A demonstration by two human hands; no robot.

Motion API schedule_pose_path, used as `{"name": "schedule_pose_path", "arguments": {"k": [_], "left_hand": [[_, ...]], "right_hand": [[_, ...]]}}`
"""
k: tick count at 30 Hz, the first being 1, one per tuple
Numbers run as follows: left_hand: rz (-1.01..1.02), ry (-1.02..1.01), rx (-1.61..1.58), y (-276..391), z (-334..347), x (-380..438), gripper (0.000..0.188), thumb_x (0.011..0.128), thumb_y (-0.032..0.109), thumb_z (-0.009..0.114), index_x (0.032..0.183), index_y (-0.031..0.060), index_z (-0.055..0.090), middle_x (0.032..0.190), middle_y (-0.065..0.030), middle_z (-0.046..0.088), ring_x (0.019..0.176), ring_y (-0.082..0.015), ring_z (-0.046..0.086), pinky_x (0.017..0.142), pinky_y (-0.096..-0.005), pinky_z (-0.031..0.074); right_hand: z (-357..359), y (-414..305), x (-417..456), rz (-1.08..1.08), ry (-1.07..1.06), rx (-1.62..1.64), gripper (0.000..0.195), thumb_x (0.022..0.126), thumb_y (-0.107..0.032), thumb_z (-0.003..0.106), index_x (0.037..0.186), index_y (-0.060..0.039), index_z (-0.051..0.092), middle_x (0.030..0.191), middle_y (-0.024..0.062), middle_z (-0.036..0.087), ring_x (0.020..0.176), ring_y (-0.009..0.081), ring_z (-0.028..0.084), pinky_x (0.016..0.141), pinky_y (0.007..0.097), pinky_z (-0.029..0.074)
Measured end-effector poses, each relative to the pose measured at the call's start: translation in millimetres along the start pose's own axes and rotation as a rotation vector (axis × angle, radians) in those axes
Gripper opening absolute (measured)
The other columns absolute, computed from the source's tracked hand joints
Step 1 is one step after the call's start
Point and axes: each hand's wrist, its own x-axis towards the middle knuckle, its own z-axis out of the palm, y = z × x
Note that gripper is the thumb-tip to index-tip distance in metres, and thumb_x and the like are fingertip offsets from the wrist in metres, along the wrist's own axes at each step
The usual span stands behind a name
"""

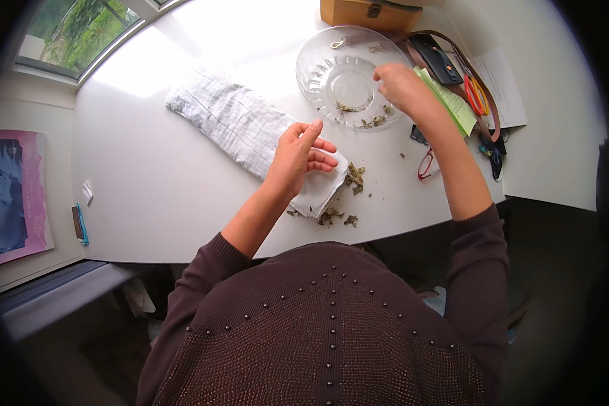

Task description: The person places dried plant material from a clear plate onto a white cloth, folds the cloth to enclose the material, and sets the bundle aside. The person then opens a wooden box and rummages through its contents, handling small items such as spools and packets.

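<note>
Over the near end of a rolled or folded whitish cloth (pixel 233 122), my left hand (pixel 304 155) is raised with its fingers apart and nothing visible in it. My right hand (pixel 398 89) is above the right side of a clear glass plate (pixel 314 76), its fingers bent together; whether they pinch something small cannot be told. Dried leaf pieces (pixel 373 122) lie along the plate's near edge and inside its base. More crumpled dried leaves (pixel 355 177) sit beside and below the cloth's near end, on the white table.
A wooden box (pixel 370 15) with a clasp stands behind the plate. To the right are a black case (pixel 436 58), scissors (pixel 476 95) with red and orange handles, green paper (pixel 454 106), a brown strap and red-framed glasses (pixel 427 165). A window (pixel 81 33) is at upper left.
</note>
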Motion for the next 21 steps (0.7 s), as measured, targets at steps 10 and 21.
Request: {"name": "schedule_pose_path", "arguments": {"k": [10,21], "left_hand": [[-0.106,-0.014,-0.176,4.1,17.8,51.3,0.079,0.095,0.023,0.057,0.143,-0.0116,0.005,0.100,-0.0291,0.060,0.078,-0.0317,0.071,0.070,-0.0366,0.063],[-0.080,-0.006,-0.192,2.8,20.8,59.8,0.063,0.096,0.023,0.057,0.136,-0.0087,0.021,0.101,-0.0304,0.059,0.083,-0.0335,0.071,0.073,-0.0375,0.064]], "right_hand": [[8.3,-16.3,11.1,0.042,-0.457,-0.244,0.040,0.076,-0.032,0.082,0.102,-0.0030,0.072,0.106,0.0197,0.071,0.100,0.0349,0.069,0.088,0.0424,0.055],[26.2,-25.6,4.1,0.055,-0.513,-0.253,0.025,0.072,-0.012,0.076,0.096,-0.0038,0.076,0.097,0.0190,0.073,0.094,0.0348,0.071,0.082,0.0408,0.058]]}}
